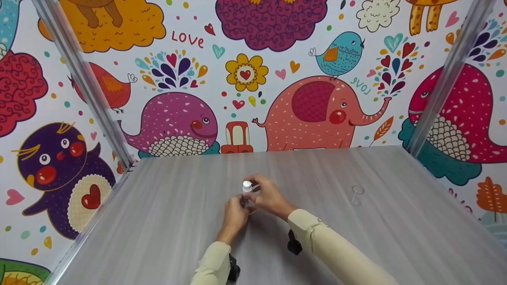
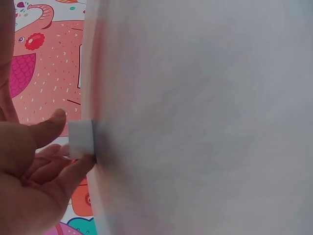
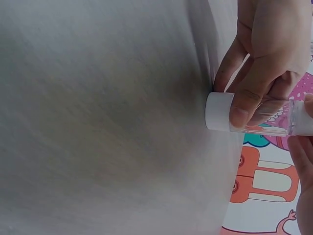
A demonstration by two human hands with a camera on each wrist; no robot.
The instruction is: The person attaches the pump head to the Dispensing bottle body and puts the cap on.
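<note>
Both hands hold a small clear bottle [image 3: 279, 129], upright near the middle of the table, with a white base [image 3: 218, 111] and a white top [image 1: 247, 184]. My left hand [image 1: 233, 215] grips it low down; the left wrist view shows its thumb and fingers around the white base [image 2: 81, 139]. Higher up, my right hand [image 1: 270, 194] has its thumb and fingers about the white collar [image 3: 302, 118] below the top. Fingers cover much of the bottle's body in the head view.
A clear open-rimmed cup-like piece [image 1: 357, 194] stands on the table to the right. The grey wood-grain table [image 1: 170, 221] reaches back to a cartoon-printed wall [image 1: 245, 23], with metal posts [image 1: 85, 83] at both sides.
</note>
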